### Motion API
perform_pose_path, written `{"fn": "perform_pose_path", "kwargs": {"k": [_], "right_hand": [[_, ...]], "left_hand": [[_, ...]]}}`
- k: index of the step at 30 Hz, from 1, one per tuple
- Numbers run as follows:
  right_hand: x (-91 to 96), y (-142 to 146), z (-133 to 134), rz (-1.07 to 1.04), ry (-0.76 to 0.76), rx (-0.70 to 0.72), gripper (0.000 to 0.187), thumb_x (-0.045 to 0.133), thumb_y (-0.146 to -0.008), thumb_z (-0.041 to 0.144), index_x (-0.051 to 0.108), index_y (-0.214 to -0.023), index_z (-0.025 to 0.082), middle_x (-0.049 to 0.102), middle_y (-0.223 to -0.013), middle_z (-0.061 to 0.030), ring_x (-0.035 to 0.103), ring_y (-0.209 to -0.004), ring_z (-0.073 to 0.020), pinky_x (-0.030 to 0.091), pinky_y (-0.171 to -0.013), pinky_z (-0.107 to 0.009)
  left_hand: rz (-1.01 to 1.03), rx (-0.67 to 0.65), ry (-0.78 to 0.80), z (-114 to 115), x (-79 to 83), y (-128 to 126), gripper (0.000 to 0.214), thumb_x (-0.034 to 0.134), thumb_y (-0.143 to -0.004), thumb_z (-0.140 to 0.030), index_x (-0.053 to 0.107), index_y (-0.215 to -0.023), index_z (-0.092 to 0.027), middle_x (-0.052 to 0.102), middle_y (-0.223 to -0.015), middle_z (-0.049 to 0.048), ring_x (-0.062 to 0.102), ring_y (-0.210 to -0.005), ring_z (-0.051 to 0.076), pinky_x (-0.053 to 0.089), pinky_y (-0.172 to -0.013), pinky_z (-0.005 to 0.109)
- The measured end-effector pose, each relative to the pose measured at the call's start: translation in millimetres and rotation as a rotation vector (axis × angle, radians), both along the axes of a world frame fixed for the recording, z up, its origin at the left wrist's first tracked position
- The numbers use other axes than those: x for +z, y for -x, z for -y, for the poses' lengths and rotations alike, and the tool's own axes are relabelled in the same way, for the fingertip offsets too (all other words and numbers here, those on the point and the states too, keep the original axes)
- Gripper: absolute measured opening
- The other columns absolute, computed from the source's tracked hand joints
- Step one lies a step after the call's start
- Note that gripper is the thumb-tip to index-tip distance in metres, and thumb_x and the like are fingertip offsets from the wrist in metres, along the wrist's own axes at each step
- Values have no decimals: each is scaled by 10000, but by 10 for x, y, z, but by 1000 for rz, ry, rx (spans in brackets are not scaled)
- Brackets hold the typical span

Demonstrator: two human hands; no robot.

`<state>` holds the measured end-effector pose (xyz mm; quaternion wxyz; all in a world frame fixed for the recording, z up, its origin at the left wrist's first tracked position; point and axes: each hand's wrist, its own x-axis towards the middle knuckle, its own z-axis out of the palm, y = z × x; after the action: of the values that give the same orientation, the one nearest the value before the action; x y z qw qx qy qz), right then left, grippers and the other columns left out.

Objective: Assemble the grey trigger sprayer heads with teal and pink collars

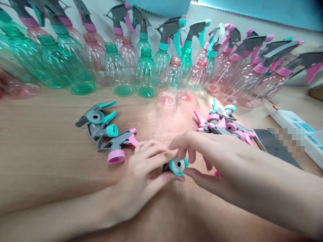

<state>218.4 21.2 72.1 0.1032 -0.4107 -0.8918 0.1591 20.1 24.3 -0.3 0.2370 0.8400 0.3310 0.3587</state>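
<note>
Table: pale wood grain (37, 161), filled the near view.
Wall: whitish (252, 25), ran along the far edge.
Panels: teal-blue (264, 10), far right, above the wall.
Light: warm bright patch (161, 122) at mid-table.

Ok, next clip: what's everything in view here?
bottles: many, clear green and pink, rows at the table's back; some wear spray heads
loose spray heads: three, grey with teal or pink, left of centre
pile of spray heads: several, grey, pink, teal, right of centre
power strip: one, white, right edge
flat slab: one, dark grey, beside the power strip
table: one, light wood
teal-capped spray head: one, grey and teal, between both hands
left hand: grips it from the left
right hand: pinches its cap from the right
</note>
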Motion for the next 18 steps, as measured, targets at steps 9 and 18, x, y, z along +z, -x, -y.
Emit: {"fn": "perform_pose_path", "kwargs": {"k": [9, 18], "right_hand": [[18, 11, 15, -30, -13, -4, 262, 548, -806, 122, 556, -1041, 237, 645, -802, 19, 567, -622, -116, 373, -516, -228], [39, 10, 58, -17, -22, 10, 276, 532, -785, 87, 546, -1013, 241, 653, -894, 0, 589, -669, -132, 401, -555, -245]], "left_hand": [[16, 26, 33, 5, 58, -7, 180, 617, -870, -328, 625, -993, -196, 622, -833, 17, 488, -813, 178, 394, -765, 327], [16, 5, 66, 12, 48, 0, 239, 671, -831, -310, 634, -1044, -207, 613, -827, 3, 483, -816, 175, 370, -765, 321]]}}
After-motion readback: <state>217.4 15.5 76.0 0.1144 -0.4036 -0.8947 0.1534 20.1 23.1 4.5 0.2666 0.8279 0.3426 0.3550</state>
